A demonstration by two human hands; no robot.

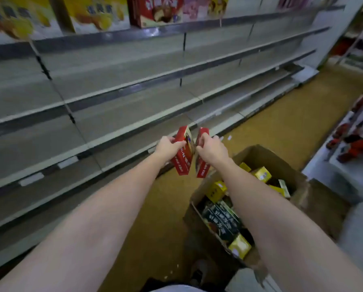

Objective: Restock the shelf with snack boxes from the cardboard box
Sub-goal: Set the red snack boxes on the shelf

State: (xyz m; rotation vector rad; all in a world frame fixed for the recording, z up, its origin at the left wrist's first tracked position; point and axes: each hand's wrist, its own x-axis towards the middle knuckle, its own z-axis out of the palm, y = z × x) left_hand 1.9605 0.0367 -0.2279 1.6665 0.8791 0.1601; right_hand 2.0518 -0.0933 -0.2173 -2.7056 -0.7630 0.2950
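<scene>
My left hand (167,149) grips a red snack box (183,161), held upright and tilted. My right hand (212,150) grips a second red snack box (202,167) right beside it. Both boxes hang in the air in front of the lower grey shelves (113,114), above the floor. The open cardboard box (260,157) stands on the floor under my right forearm. It holds several yellow boxes (261,174) and dark boxes (222,220).
The top shelf carries yellow boxes (96,13) and a red box (157,11). The shelves below it are bare. The ochre floor (281,123) runs along the aisle. A white shelf unit with red goods (353,146) stands at right.
</scene>
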